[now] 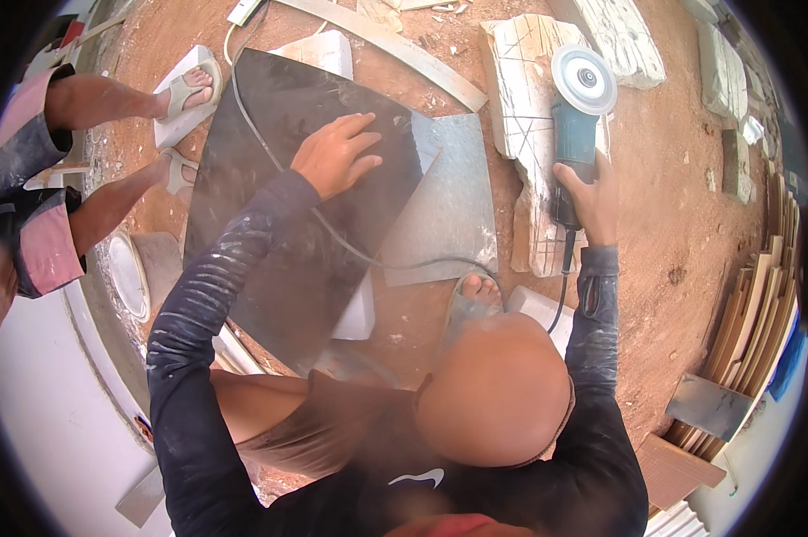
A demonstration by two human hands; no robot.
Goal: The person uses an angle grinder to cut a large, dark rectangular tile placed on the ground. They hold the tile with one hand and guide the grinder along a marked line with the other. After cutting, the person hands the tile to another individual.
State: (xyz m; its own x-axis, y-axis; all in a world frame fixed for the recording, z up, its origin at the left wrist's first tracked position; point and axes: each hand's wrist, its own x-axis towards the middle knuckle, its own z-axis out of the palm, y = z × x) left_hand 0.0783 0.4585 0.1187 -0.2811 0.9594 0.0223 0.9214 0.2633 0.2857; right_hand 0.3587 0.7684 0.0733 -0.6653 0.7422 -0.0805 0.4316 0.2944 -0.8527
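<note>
My right hand [594, 204] grips the black rear part of a blue angle grinder [576, 134]. The grinder's pale round disc [585, 79] faces up, over a rough whitish block [520, 89] marked with crossing dark lines. Whether the tool rests on that block I cannot tell. Over a large dark, smooth slab [269, 116], my left hand [339, 154] is spread and holds nothing; it may be touching the surface. Beside the slab's right part lies a light grey sheet-like piece [462, 197]. A grey power cord [332, 231] crosses the slab toward my foot.
Another person's legs [108, 98] in sandals stand at the left, one foot on a white block [173, 125]. A long flat strip [395, 49] lies beyond the slab. Stacked boards [753, 313] lean at the right, near more whitish blocks [724, 76]. A round pale bucket [140, 268] sits left.
</note>
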